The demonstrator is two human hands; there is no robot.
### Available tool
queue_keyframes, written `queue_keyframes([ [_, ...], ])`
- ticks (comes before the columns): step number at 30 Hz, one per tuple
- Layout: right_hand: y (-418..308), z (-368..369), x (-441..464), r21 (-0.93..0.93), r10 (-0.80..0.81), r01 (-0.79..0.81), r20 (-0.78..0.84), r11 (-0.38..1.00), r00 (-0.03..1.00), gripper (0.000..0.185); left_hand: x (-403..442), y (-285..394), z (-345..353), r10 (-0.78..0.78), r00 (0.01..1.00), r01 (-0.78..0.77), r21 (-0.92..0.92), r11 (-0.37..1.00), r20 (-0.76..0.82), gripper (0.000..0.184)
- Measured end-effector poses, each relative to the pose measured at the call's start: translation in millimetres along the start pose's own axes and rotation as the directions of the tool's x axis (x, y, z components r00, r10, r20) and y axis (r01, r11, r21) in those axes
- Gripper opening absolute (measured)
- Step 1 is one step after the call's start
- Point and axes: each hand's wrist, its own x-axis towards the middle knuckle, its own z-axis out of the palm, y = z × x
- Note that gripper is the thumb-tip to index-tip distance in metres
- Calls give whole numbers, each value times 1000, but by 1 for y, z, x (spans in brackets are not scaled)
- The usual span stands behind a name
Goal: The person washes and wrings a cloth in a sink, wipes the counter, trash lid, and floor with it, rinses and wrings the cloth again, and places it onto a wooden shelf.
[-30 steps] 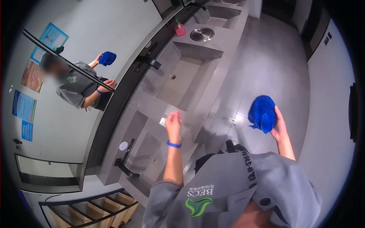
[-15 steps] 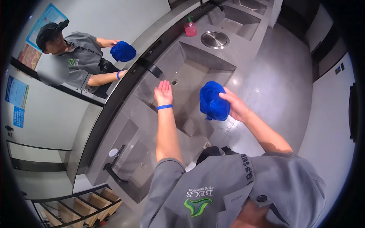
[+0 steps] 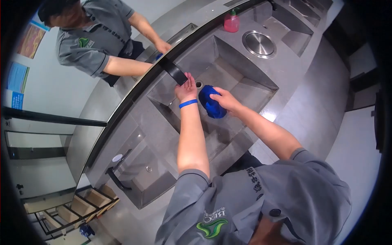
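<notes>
My left hand (image 3: 186,87) is palm up with its fingers stretched out, just below the end of the black faucet (image 3: 174,72). It holds nothing, and a blue wristband (image 3: 188,103) circles its wrist. In my right hand (image 3: 225,100) is a bunched blue cloth (image 3: 212,102), gripped with the thumb on top. The cloth hangs over the grey basin (image 3: 241,77), close to my left hand and apart from it. Beside the fingertips of my left hand lies the round drain (image 3: 199,84). I cannot make out any running water.
A pink soap bottle (image 3: 231,22) with a green pump stands behind a round steel lid (image 3: 259,44) set in the counter. More basins lie on both sides, the near left one with its own black faucet (image 3: 117,179). A large mirror (image 3: 87,92) runs along the left.
My right hand has brought the blue cloth left and inward, over the basin. My left hand has reached forward to the faucet's end. The view has shifted closer to the counter.
</notes>
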Motion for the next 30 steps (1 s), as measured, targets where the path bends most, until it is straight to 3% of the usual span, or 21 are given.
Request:
queue_keyframes([
  [4, 2, 23, 19, -262, 31, -34, -16, 964, 999, 41, -26, 6, -16, 17, 1000, -18, -48, 999, -5, 36],
  [5, 27, 32, 34, -290, -46, 15, -102, 957, 994, 42, -33, 10, -19, 32, 999, -33, -30, 999, -15, 35],
  [11, 62, 70, 60, -386, -74, 89, 53, 918, 996, 39, -58, 23, -33, 111, 984, -117, -39, 992, -138, 32],
  [15, 74, 72, 65, -459, -104, 161, 145, 874, 984, 37, -70, 22, -41, 146, 980, -152, -33, 988, -136, 31],
  [18, 72, 73, 68, -619, -119, 238, 228, 749, 966, 35, -75, 30, -57, 177, 977, -180, -17, 984, -116, 33],
  [20, 67, 81, 68, -610, -215, 407, 364, 680, 906, 35, -76, 39, -70, 232, 968, -237, -41, 971, -98, 35],
  [21, 60, 88, 66, -593, -260, 487, 430, 641, 865, 34, -85, 40, -66, 327, 938, -324, 44, 945, -116, 39],
  [24, 8, 113, 40, -744, -59, 442, 480, 501, 875, 35, -125, 40, -45, 605, 763, -552, 255, 794, -228, 41],
  [28, 34, 132, 63, -699, -145, 354, 342, 621, 929, 41, -132, 47, -60, 741, 617, -521, 568, 637, -264, 45],
  [30, 21, 120, 55, -729, -96, 317, 329, 607, 939, 40, -121, 35, -70, 731, 643, -528, 559, 639, -228, 35],
])
